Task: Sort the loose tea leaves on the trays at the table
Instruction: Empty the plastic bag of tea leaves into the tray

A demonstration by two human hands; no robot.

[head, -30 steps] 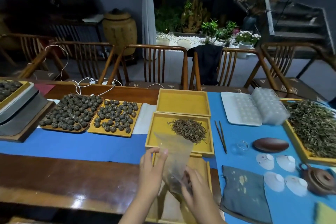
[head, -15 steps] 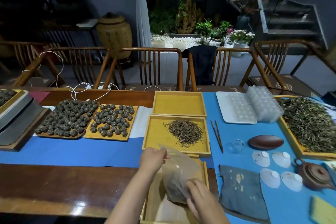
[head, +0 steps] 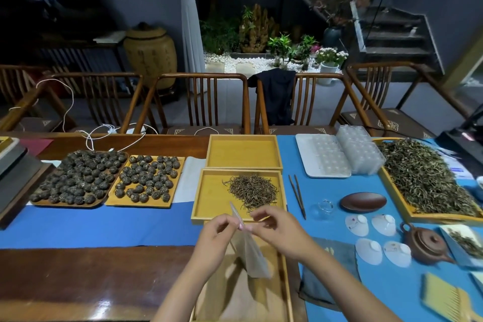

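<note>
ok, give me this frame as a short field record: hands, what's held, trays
left hand: pinching top edge of bag
right hand: pinching same edge
bag: clear, hangs over near tray
near tray: bag above it, contents unclear
middle tray: small pile of tea leaves
far tray: empty
right tray: heaped with leaves
tongs: untouched, on cloth

Bag (head: 252,256) motion-blurred; contents unreadable. Nearest tray (head: 286,295) cut by bottom edge, partly hidden behind the bag. Yellow comb (head: 444,298) cropped at the corner.
</note>
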